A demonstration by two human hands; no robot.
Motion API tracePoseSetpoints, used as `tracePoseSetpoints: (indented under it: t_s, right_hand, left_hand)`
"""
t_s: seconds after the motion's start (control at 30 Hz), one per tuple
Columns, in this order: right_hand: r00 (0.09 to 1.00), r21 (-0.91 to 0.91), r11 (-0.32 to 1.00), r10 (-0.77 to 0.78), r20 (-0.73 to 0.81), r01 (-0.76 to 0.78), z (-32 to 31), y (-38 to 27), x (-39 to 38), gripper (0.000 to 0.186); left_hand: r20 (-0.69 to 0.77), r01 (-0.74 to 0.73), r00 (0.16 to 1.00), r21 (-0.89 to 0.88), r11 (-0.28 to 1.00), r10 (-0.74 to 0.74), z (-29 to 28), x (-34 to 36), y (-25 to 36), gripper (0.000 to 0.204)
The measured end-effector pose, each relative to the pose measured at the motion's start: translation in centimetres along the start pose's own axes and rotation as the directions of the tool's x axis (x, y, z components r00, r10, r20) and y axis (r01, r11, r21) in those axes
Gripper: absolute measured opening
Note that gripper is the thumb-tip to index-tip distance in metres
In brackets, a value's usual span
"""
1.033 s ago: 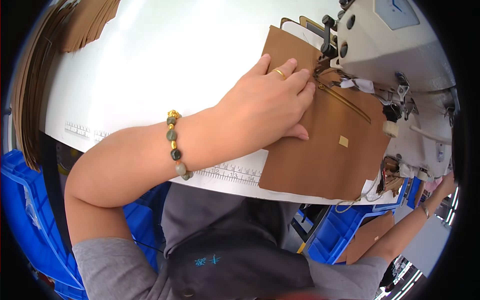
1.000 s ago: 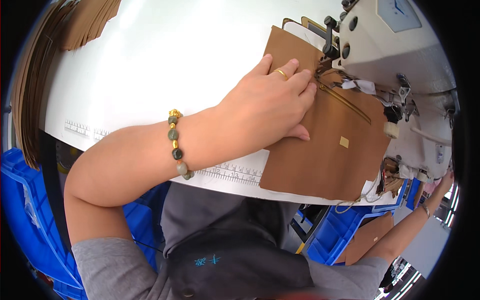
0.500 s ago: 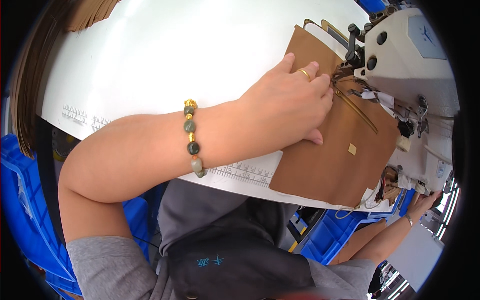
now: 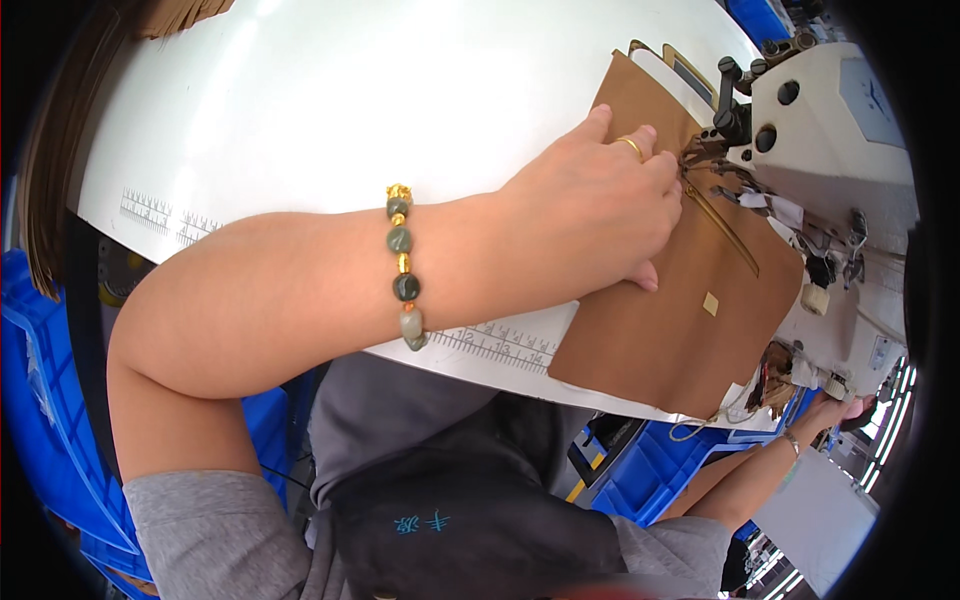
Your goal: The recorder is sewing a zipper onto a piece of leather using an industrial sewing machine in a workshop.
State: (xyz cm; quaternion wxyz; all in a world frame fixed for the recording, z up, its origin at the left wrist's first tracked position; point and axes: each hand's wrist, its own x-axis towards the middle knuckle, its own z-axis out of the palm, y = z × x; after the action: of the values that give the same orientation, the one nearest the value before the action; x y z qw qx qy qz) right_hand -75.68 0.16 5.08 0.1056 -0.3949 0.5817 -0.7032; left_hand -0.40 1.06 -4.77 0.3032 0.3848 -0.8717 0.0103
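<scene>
At the lower edge, dark apron [image 4: 480, 545] over the person's lap, grey sleeves [image 4: 210, 515] either side. Blue bin [image 4: 40, 380] at lower left, another blue bin [image 4: 648, 468] under the table edge to the right. Left forearm crosses the white table [image 4: 300, 130], bead bracelet [image 4: 406, 287] at the wrist, over a printed ruler scale [image 4: 490, 342] along the near edge. Brown panel [image 4: 645, 350] lies flat on the right part of the table, its right side up against the sewing machine [image 4: 825, 130]; small pale yellow square [image 4: 711, 304] on its face, thin gold-coloured strip [image 4: 724, 230] above that. Left hand [image 4: 612, 210] is palm down on the panel's left side, fingers slightly spread, gripping nothing, gold ring [image 4: 630, 148] on one finger; fingertips just beside the machine's presser area. Hands well apart: right hand [image 4: 828, 410] is down at the machine's lower right side, partly hidden, can't tell whether it grips anything. Stacked brown pieces [image 4: 75, 140] hang at the far left edge, more brown pieces [image 4: 185, 14] at the top left.
</scene>
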Motion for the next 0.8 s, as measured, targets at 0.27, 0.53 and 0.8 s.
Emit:
tracePoseSetpoints:
  t_s: [0.27,0.53,0.8]
  right_hand:
    - [0.999,0.005,1.000,-0.027,0.027,0.027,0.4,0.9,-0.3,0.047]
    - [0.997,0.014,0.998,-0.059,0.052,0.059,-1.6,2.2,1.0,0.050]
    - [0.986,-0.082,0.986,-0.138,0.098,0.146,2.9,-3.3,-3.1,0.078]
  left_hand:
    - [0.024,0.007,1.000,-0.029,1.000,-0.007,-0.1,0.1,0.0,0.057]
    - [-0.004,0.003,1.000,-0.052,0.999,-0.004,-0.4,0.0,-0.2,0.055]
    - [0.058,0.145,0.989,-0.219,0.965,-0.136,-0.8,1.9,-0.9,0.045]
